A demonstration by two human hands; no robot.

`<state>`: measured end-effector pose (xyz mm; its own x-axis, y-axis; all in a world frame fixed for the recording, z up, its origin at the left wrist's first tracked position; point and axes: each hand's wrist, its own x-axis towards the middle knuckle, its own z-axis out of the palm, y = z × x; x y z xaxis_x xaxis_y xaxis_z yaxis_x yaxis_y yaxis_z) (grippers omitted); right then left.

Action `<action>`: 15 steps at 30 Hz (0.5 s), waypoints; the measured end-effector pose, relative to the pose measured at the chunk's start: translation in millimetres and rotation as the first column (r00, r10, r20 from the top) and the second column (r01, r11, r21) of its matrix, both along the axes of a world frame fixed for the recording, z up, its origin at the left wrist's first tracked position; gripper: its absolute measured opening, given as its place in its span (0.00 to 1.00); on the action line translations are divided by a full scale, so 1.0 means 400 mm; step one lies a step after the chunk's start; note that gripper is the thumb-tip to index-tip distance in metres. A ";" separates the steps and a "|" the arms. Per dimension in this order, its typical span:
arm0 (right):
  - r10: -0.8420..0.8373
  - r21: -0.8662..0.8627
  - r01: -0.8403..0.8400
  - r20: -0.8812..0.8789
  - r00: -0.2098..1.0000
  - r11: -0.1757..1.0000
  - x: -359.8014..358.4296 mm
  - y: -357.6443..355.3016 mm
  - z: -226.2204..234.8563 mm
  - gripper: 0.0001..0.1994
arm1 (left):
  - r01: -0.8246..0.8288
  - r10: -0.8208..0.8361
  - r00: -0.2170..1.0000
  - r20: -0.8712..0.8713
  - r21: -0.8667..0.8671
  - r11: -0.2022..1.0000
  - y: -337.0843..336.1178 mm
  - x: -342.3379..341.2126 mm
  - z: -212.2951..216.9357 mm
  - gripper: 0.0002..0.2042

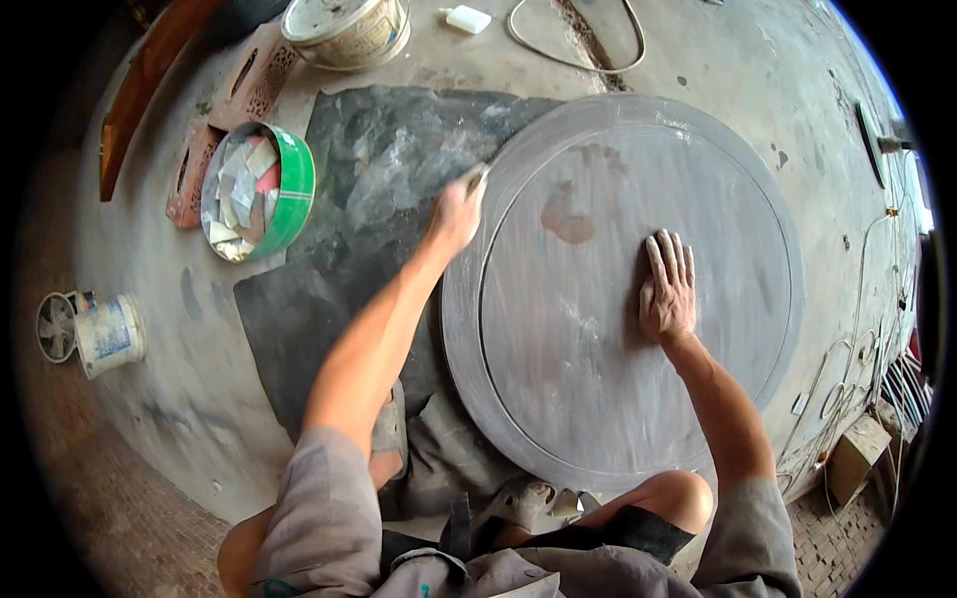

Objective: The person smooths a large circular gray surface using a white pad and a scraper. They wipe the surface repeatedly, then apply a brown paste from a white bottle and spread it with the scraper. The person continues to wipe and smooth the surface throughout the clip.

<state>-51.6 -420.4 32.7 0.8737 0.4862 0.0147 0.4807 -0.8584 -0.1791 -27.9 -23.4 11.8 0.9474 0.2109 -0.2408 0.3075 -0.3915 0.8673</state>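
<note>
Down on the concrete floor (698, 60) lies a large round grey slab (598, 329) with a raised rim and a shallow inner disc, and everything else is placed around it. The right hand (668, 289) rests flat on the slab's inner disc, right of its centre, fingers spread and pointing away from the person, holding nothing. The left hand (457, 214) is at the slab's upper-left rim, fingers closed around a small pale tool (477, 179) whose tip touches the rim; what kind of tool it is cannot be told. A brownish damp patch (568, 219) marks the disc between the two hands.

Left of the slab a dark grey sheet (379, 169) covers the floor, streaked with pale dust, and the slab's left edge overlaps it. Beyond the sheet, further left, stands a round green-walled tub (261, 189) filled with flat tile pieces in white, pink and grey. Just past the tub lie reddish perforated bricks (254, 80). Above the slab's top-left, at the far edge of the sheet, sits a pale round bucket (349, 30) with a printed band around its wall. To its right are a small white block (467, 18) and a looping pale cable (578, 45). Far left of the slab, well apart, a small white pail (108, 334) with a blue label stands beside a little fan (56, 326). At the slab's lower right a cardboard box (857, 453) sits among thin wires.
</note>
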 end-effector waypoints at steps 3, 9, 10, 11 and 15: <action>0.047 0.069 -0.051 0.064 0.997 0.996 0.010 0.008 -0.017 0.33 | 0.019 -0.012 0.997 -0.070 0.098 0.995 -0.002 0.044 0.009 0.21; 0.012 -0.024 -0.011 0.037 0.999 1.000 0.009 -0.009 -0.008 0.34 | -0.234 0.235 0.972 -0.002 0.065 0.970 -0.097 -0.496 0.030 0.24; 0.005 -0.018 -0.005 0.040 0.999 1.000 0.013 -0.016 -0.005 0.34 | -0.319 0.322 0.943 -0.081 0.053 0.946 -0.153 -0.575 0.043 0.24; 0.009 -0.009 -0.008 0.036 0.999 1.000 0.010 -0.017 -0.001 0.34 | -0.389 0.394 0.910 -0.128 0.066 0.919 -0.196 -0.651 0.042 0.25; 0.032 0.009 -0.032 0.055 0.998 0.999 0.009 -0.008 -0.015 0.33 | -0.474 0.476 0.879 0.002 0.109 0.874 -0.208 -0.575 0.026 0.25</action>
<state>-48.1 -423.8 26.8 0.8554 0.5137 0.0672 0.5174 -0.8407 -0.1599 -257.7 -106.4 22.1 0.7211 0.6588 -0.2144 0.4992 -0.2795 0.8202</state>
